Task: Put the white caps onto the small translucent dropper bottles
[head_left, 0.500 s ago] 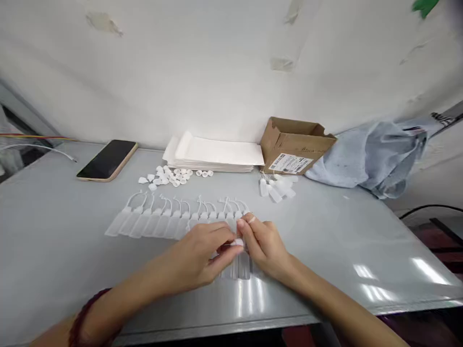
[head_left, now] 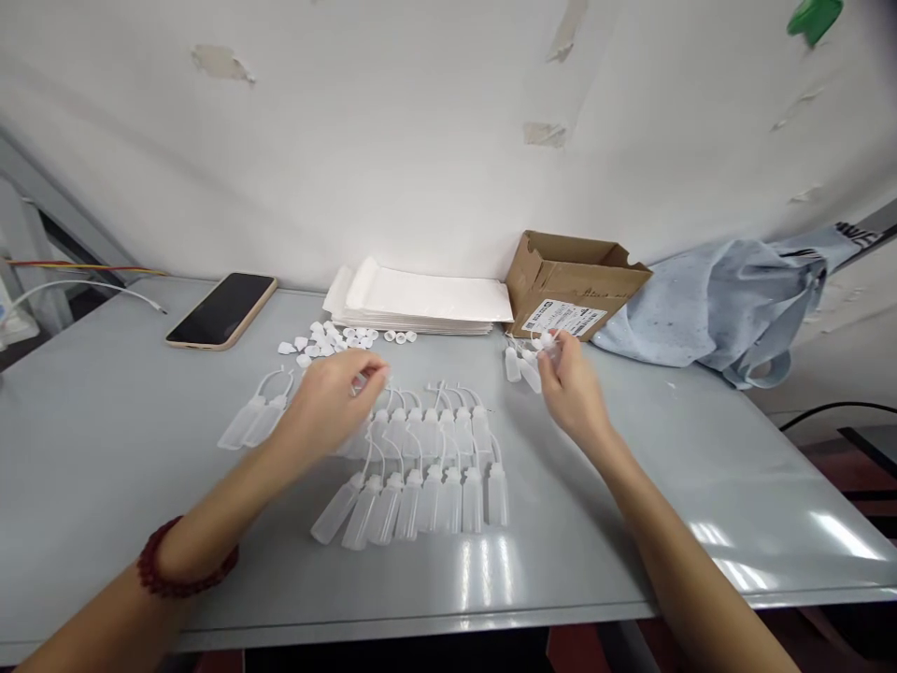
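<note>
My right hand (head_left: 575, 388) has its fingers closed around a small translucent plastic bottle (head_left: 548, 344) at the little pile of bottles (head_left: 530, 372) in front of the carton. My left hand (head_left: 340, 397) hovers over the left part of the back row of bottles (head_left: 448, 432), thumb and fingertips drawn together. Whether anything is pinched there I cannot make out. Nearer the table's front lies a second row of bottles (head_left: 413, 505), each with a thin white strap at its neck. Just beyond my left hand are loose white caps (head_left: 326, 338).
Against the wall lie a stack of white envelopes (head_left: 427, 299) and an open cardboard box (head_left: 575, 280). A phone (head_left: 222, 310) rests at the left on the grey table (head_left: 126, 467). Light blue cloth (head_left: 701, 308) hangs over the right back edge.
My hands were together over the front row with a small white piece between them. They have parted: the right went to the bottle pile, the left moved back and left.
</note>
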Demonstrator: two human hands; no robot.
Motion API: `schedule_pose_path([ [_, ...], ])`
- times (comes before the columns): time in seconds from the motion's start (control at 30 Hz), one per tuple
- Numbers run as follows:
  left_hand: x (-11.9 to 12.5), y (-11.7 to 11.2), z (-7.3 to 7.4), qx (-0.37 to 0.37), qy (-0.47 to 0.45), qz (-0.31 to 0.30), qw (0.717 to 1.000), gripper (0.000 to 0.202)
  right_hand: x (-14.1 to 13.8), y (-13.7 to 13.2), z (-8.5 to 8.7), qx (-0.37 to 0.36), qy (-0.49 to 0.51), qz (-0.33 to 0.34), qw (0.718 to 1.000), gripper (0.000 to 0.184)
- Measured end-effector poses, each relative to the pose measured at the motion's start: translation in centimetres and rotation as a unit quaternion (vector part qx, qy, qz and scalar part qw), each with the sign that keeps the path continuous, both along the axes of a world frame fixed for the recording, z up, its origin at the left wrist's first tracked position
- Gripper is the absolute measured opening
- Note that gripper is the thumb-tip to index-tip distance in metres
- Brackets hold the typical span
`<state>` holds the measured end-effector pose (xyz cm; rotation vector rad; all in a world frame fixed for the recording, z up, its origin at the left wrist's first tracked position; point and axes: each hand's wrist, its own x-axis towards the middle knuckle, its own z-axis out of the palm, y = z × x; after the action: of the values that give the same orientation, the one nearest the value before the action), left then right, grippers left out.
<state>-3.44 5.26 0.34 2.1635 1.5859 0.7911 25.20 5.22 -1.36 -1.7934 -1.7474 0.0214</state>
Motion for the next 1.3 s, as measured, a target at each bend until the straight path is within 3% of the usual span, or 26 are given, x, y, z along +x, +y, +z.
schedule_pose_path([
  [0.17,-3.4,3.1,-1.6,0.070,0.172,0.069,0.980,0.030,1.7,1.8,-1.7,0.037,-0.047,0.003,0.998,0.044],
  [0.3,-4.4,4.0,-2.2,0.060,0.212,0.078,0.972,0.034,1.7,1.9,-2.6,0.076,-0.118,0.017,0.990,0.046],
  [0.4,-4.3,4.1,-2.3,0.056,0.215,0.073,0.972,0.036,1.7,1.5,-2.4,0.100,-0.153,0.031,0.983,0.042],
  [0.67,-3.4,4.1,-2.3,0.050,0.262,0.065,0.962,0.036,0.4,-0.2,-0.5,0.092,-0.122,0.082,0.985,0.030],
  [0.77,-3.2,4.3,-2.6,0.052,0.272,0.062,0.959,0.034,-0.1,-0.9,0.2,0.042,-0.082,0.109,0.990,0.020],
  [0.87,-3.2,4.4,-2.7,0.054,0.280,0.055,0.957,0.033,-0.4,-1.7,1.1,-0.060,-0.037,0.149,0.986,0.014],
  [1.07,-3.3,4.4,-2.6,0.051,0.288,0.049,0.955,0.031,-1.3,-4.0,4.0,-0.300,-0.040,0.248,0.920,0.017],
  [1.3,-2.9,3.7,-1.5,0.038,0.257,0.064,0.963,0.032,-2.1,-6.5,5.4,-0.343,-0.060,0.284,0.894,0.022],
])
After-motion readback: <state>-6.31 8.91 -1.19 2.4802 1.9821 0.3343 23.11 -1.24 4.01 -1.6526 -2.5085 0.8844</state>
